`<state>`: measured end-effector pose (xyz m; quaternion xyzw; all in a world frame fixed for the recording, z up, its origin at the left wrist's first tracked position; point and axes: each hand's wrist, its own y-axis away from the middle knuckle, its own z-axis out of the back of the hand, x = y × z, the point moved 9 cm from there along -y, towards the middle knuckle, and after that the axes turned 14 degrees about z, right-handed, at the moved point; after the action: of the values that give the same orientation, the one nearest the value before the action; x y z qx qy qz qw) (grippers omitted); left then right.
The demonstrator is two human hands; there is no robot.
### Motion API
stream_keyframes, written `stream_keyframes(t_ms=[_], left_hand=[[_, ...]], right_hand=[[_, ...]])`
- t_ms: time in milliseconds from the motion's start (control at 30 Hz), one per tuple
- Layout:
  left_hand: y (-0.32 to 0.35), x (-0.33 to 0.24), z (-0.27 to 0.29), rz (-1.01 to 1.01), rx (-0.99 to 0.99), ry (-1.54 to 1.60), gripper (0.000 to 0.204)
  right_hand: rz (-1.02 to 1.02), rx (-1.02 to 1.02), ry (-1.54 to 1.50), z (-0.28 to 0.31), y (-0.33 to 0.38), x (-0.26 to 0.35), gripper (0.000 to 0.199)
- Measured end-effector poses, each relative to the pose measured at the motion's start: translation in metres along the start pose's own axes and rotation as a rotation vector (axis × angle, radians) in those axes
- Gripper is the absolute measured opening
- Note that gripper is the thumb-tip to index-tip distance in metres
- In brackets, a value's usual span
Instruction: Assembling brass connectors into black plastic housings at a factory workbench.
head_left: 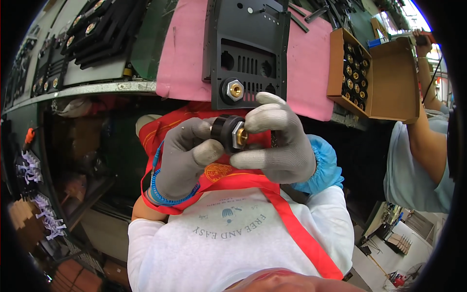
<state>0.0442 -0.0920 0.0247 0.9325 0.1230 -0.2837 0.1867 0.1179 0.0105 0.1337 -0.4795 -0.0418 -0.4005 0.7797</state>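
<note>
Grey knit gloves are covering both hands, which are meeting at the centre of the view, just below the worktop edge. The left hand (187, 155) is curling its grip closed around the black round body of a socket connector (228, 132), thumb lying along its underside. The right hand (277, 141) is pinching the same connector from the 3 o'clock side, index finger arching over the top and thumb pressing beneath, closed on the silver hex nut and brass tip; exactly which fingertip is bearing on the nut is hard to tell.

At 12 o'clock from the hands, a black metal panel (248, 48) is lying on a pink mat (187, 58), with a second connector (234, 89) already sitting in its lower left hole, hex nut and brass core facing up. The panel's other round holes are standing open beside a row of slots.

At 2 o'clock, an open cardboard box (389, 82) is holding rows of black and brass connectors. A co-worker's arm (428, 141) is reaching in at 3 o'clock. At 10 o'clock, more black panels (97, 34) are stacked on the worktop (97, 89).

A blue sleeve cover is wrapping the right wrist, and a blue coiled cord is circling the left.
</note>
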Motion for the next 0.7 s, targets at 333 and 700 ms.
stream_keyframes(t_ms=[333,700], left_hand=[[-0.007,0.046,0.002,0.332,0.109,0.06,0.024],[-0.016,0.037,-0.006,0.214,0.199,0.242,0.02]], right_hand=[[0.119,0.049,-0.322,-0.006,-0.005,0.002,0.022],[-0.032,0.071,0.027,0.006,0.014,-0.014,0.035]])
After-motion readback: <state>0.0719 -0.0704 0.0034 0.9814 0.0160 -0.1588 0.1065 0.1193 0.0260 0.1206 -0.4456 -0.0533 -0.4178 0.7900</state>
